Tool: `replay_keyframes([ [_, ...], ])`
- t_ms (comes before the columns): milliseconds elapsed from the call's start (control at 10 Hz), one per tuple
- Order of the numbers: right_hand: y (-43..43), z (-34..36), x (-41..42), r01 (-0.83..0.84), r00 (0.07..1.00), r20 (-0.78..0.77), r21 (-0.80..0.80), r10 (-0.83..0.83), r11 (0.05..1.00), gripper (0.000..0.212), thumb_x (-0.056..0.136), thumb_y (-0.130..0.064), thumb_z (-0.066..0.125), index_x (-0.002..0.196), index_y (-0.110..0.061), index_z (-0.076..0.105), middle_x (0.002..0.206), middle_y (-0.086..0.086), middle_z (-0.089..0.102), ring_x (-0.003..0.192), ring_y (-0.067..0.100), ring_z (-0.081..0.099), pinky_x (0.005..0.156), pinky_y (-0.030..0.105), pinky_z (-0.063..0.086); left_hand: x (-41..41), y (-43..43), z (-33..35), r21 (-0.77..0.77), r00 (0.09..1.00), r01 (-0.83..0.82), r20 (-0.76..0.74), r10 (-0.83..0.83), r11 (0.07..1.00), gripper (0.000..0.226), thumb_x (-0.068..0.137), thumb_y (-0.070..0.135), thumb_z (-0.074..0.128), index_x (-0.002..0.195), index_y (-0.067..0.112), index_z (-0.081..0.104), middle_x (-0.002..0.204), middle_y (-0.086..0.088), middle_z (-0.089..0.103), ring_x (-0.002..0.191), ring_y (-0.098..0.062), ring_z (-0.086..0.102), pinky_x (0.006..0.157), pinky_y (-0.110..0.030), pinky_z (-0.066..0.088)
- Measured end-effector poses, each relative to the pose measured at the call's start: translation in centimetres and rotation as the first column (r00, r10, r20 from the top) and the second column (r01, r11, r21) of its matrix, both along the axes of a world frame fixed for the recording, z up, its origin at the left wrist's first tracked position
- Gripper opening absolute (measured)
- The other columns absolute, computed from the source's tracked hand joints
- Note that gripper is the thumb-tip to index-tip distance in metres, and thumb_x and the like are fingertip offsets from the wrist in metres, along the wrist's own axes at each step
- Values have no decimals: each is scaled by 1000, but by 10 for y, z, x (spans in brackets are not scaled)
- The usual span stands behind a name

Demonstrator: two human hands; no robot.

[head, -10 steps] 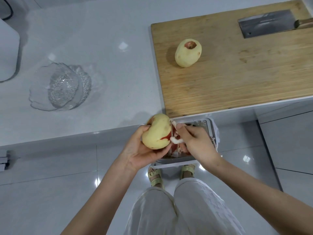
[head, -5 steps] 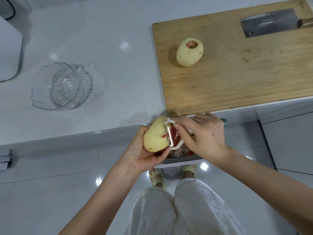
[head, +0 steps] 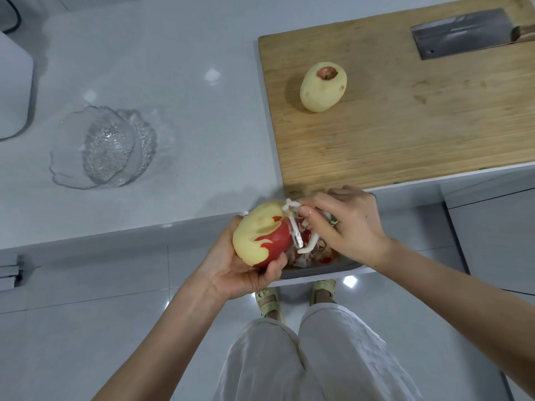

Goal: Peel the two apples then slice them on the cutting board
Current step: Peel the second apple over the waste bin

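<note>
My left hand (head: 234,270) grips a half-peeled apple (head: 262,234), pale flesh on its left and red skin on its right. My right hand (head: 347,227) holds a white peeler (head: 296,227) with its blade against the apple's red side. Both hands hover in front of the counter edge, above a grey bin (head: 321,269) with red and white peelings in it. A fully peeled apple (head: 322,86) stands alone on the wooden cutting board (head: 405,125). A cleaver (head: 460,37) lies flat at the board's far right.
A clear glass bowl (head: 102,147) sits on the white counter (head: 173,96) to the left of the board. A white appliance (head: 13,88) stands at the far left edge. Below are my legs and a glossy tiled floor (head: 86,328).
The apple has turned in my left hand, so more red skin now faces up. My right hand has shifted up and set the peeler blade along that red side.
</note>
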State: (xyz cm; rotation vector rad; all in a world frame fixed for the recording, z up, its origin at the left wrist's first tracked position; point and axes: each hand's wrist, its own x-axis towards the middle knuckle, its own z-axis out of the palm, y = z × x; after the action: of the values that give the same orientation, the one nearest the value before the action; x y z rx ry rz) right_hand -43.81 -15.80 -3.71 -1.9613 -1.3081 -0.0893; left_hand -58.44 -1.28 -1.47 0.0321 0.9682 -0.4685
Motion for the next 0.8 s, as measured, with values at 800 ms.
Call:
replay_keyframes([
  [800, -14, -3, 7, 121, 992, -17, -167, -125, 979, 28, 92, -34, 49, 83, -20, 72, 45, -2, 54, 42, 20, 55, 46, 22, 39, 9, 10, 5, 290, 996, 43, -92, -17, 956, 60, 56, 34, 63, 105, -1, 60, 83, -20, 64, 58, -27, 64, 45, -31, 56],
])
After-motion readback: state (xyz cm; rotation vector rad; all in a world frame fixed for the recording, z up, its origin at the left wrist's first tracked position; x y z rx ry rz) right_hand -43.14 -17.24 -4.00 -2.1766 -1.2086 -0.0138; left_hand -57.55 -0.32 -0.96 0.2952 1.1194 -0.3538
